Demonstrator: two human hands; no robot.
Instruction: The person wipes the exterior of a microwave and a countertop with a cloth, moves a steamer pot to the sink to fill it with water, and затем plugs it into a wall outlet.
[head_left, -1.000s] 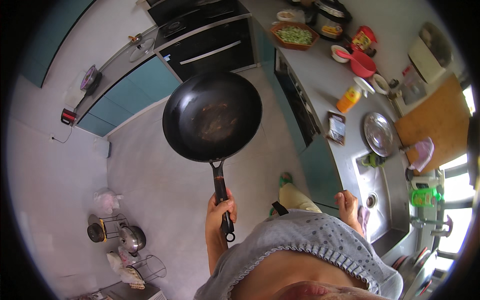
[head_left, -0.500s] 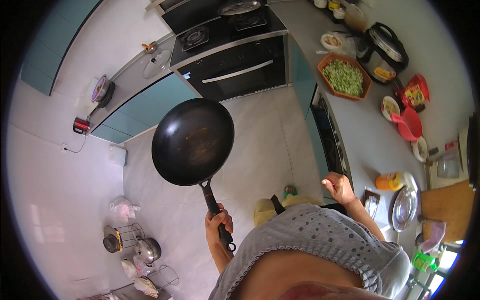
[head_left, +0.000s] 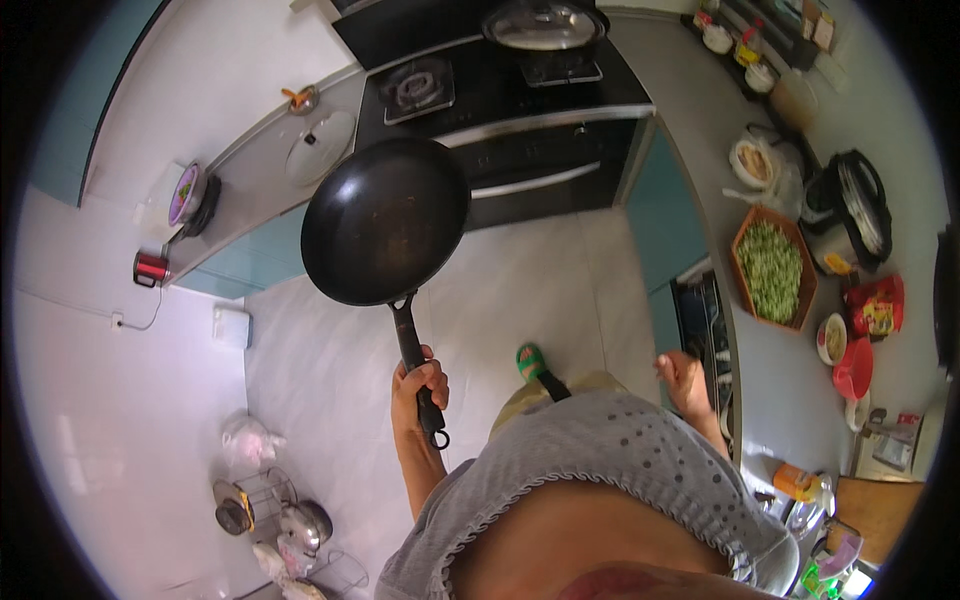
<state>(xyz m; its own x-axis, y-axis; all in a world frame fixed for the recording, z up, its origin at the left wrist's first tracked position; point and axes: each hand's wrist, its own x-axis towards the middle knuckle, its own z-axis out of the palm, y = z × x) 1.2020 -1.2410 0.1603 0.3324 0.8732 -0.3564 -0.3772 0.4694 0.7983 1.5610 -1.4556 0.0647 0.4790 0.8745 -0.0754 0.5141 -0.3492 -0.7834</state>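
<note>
A black wok (head_left: pixel 385 225) is held out in front of me by its long handle, its dark inside facing up. My left hand (head_left: pixel 420 383) is closed round that handle, with the handle's end ring sticking out below the fingers. My right hand (head_left: pixel 683 382) hangs at my right side near the counter, its fingers curled in and no object visible in them. Ahead of the wok stands a black gas stove; its left burner (head_left: pixel 418 90) is bare, and a lidded pan (head_left: pixel 545 28) sits over the right one.
On the right counter (head_left: pixel 690 120) are a basket of chopped greens (head_left: pixel 770 272), an electric pressure cooker (head_left: pixel 850 215) and a red scoop (head_left: pixel 853 368). A glass lid (head_left: pixel 322 148) and a red kettle (head_left: pixel 150 268) lie left. Pot racks (head_left: pixel 270 490) stand at lower left.
I have stepped forward, so the stove and right counter appear nearer. The wok, still in my left hand, now overlaps the stove's front edge. My green slipper shows more fully.
</note>
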